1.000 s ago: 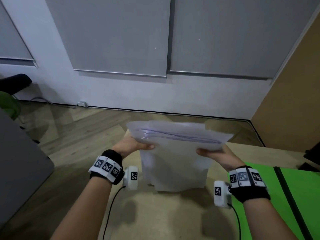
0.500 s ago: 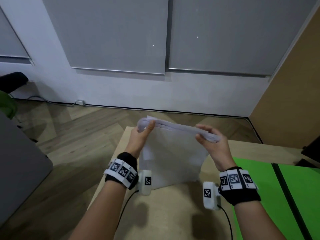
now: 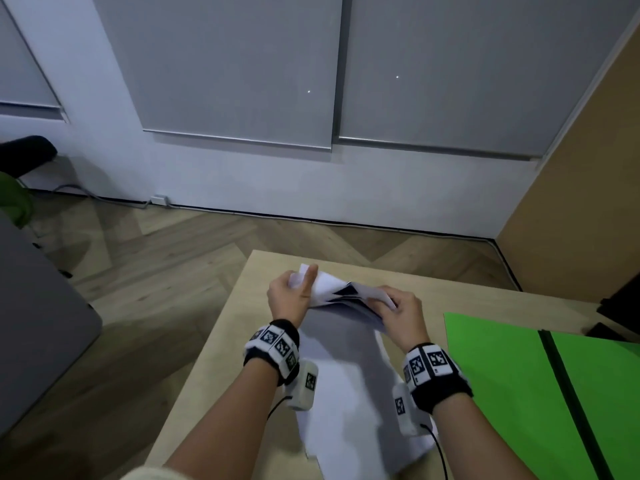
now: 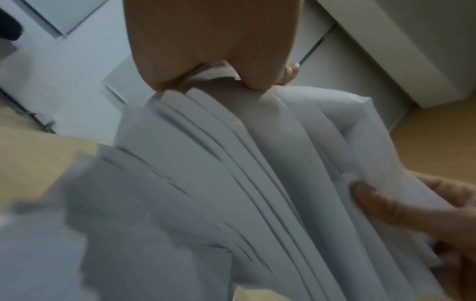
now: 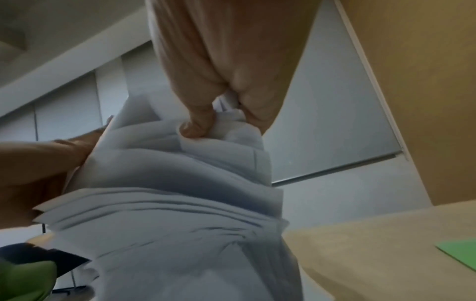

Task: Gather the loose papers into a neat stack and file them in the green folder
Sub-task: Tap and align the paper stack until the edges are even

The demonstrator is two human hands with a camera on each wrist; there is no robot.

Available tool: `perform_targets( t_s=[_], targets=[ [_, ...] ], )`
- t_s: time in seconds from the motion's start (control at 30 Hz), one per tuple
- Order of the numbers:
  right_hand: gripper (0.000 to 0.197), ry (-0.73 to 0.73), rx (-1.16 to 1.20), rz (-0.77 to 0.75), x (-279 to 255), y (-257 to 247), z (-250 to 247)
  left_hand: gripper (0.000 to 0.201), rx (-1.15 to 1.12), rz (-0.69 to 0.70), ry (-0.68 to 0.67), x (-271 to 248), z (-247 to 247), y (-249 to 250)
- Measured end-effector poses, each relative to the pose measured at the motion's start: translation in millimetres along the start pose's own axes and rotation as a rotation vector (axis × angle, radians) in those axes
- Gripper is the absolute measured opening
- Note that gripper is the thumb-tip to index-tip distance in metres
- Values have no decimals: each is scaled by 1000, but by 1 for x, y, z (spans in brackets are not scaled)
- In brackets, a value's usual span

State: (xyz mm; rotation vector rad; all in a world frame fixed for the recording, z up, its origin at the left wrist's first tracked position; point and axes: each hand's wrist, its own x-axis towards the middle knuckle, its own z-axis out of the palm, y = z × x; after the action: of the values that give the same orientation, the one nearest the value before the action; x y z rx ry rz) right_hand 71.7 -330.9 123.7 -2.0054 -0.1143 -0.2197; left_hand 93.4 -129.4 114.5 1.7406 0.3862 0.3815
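Observation:
A bundle of white papers [image 3: 346, 358] stands on edge on the light wooden table [image 3: 221, 341], bowed and fanned apart at the top. My left hand [image 3: 294, 289] grips the bundle's top left corner, thumb up over the sheets. My right hand [image 3: 398, 306] grips the top right corner. The left wrist view shows the papers [image 4: 257, 173] splayed into separate layers below my left hand [image 4: 231, 77]. In the right wrist view my right hand [image 5: 213, 122] pinches crumpled papers [image 5: 180, 203]. The open green folder [image 3: 519, 393] lies flat on the table to the right.
A black spine strip [image 3: 568, 393] runs down the folder's middle. A grey cabinet [image 3: 31, 323] stands at the left over the wooden floor [image 3: 156, 265]. A brown panel [image 3: 588, 202] rises at the right, with a dark object [image 3: 623, 303] at the table's far right edge.
The bundle has come down from mid-air to stand on the table. Both hands moved lower and closer together, and the sheets bowed and splayed apart at the top.

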Motion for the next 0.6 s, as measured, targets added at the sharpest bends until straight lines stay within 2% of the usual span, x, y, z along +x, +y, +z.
perform_targets(
  t_s=[0.07, 0.13, 0.17, 0.23, 0.3, 0.37, 0.47, 0.53, 0.6],
  targets=[
    [25, -7, -85, -32, 4, -2, -3, 39, -85, 15, -57, 1, -6, -2],
    [14, -23, -138, -44, 12, -8, -7, 28, -129, 37, -194, 6, -16, 0],
    [8, -30, -136, -40, 16, -11, -9, 37, -135, 44, -276, 9, -21, 1],
    [19, -51, -106, -22, 28, -18, -13, 50, -110, 21, -399, 14, -30, -3],
    [19, -78, -78, -9, 42, -24, -16, 37, -41, 1, -477, 18, -34, -9],
    [14, -104, -78, -11, 56, -27, -20, 26, 39, 2, -459, 24, -34, -20],
    [18, -96, 14, 58, 73, -31, -22, 4, 73, 5, -318, 34, -32, -30],
    [22, -6, 139, 137, 81, -33, -22, 4, 21, -31, -247, 38, -30, -27],
    [28, 63, 232, 204, 87, -30, -23, 3, -29, -57, -248, 41, -29, -23]
  ],
)
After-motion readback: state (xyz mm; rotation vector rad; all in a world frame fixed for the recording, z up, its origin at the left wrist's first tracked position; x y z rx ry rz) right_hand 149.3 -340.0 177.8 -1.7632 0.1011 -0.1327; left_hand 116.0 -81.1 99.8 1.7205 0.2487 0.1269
